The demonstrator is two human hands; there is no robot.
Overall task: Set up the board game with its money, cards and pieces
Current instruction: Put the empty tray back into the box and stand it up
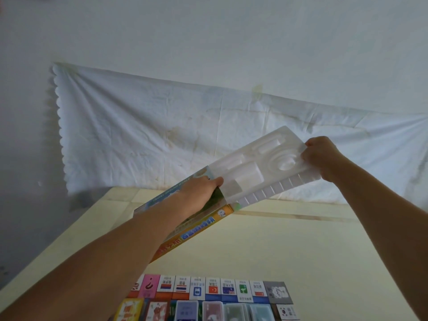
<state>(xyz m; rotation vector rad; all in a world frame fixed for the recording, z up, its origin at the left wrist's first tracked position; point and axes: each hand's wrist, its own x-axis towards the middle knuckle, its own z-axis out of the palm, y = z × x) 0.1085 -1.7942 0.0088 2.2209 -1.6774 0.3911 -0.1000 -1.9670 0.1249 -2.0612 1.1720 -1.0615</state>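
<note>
I hold the colourful game box (pixel 196 225) up over the table, tilted, with my left hand (pixel 199 188) gripping its open end. A white moulded plastic tray (pixel 261 172) sticks halfway out of that end. My right hand (pixel 322 156) pinches the tray's far corner. The tray's hollows look empty. Flat on the table at the bottom of the view lies the game board (pixel 213 289), its row of flag squares showing. Several card stacks (pixel 187 310) in clear cases sit on it.
The pale yellow table (pixel 301 251) stretches beyond the board. Behind it a white cloth (pixel 162 135) hangs on the white wall. The table's left edge runs diagonally at the lower left.
</note>
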